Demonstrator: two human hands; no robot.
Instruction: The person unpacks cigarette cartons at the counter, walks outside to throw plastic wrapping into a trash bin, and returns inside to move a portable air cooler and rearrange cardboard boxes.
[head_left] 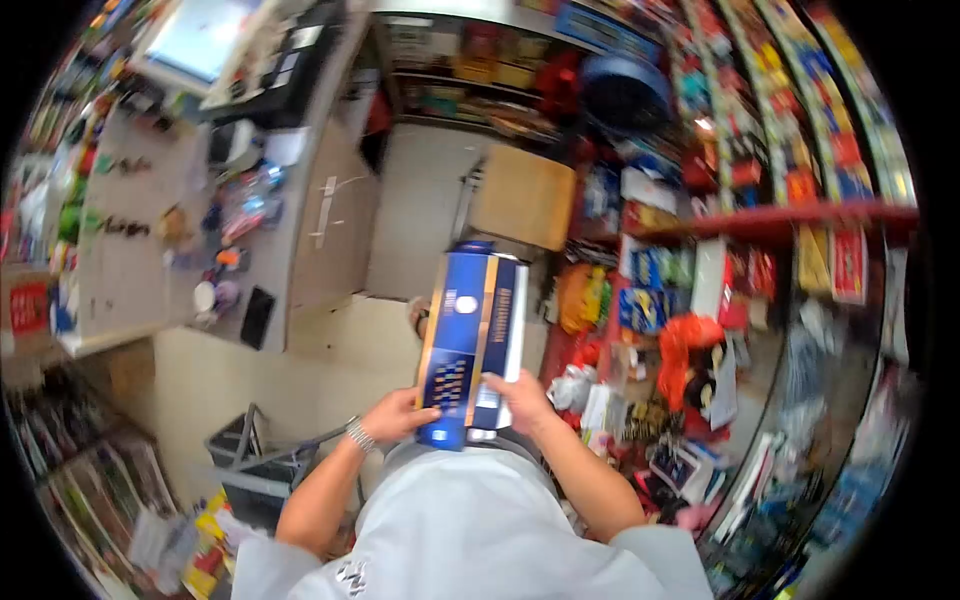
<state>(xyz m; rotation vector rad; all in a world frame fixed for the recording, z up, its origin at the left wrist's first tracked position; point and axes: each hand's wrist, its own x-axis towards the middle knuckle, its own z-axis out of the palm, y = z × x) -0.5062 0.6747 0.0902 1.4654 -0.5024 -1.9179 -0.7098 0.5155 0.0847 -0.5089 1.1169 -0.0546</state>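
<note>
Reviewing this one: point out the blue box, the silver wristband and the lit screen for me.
Blue box [459, 333]: head view, on the blue face turned up toward the camera.
Silver wristband [360, 433]: head view, on its links.
Lit screen [203, 40]: head view, on its bright face.

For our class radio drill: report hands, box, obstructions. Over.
Left hand, right hand: both holding blue box near its lower end. Upper end clear of hands. No object covering it.

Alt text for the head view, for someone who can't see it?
A person's left hand and right hand hold a long blue-and-gold box. Around them are a cluttered counter at left and crowded shelves at right.
</note>
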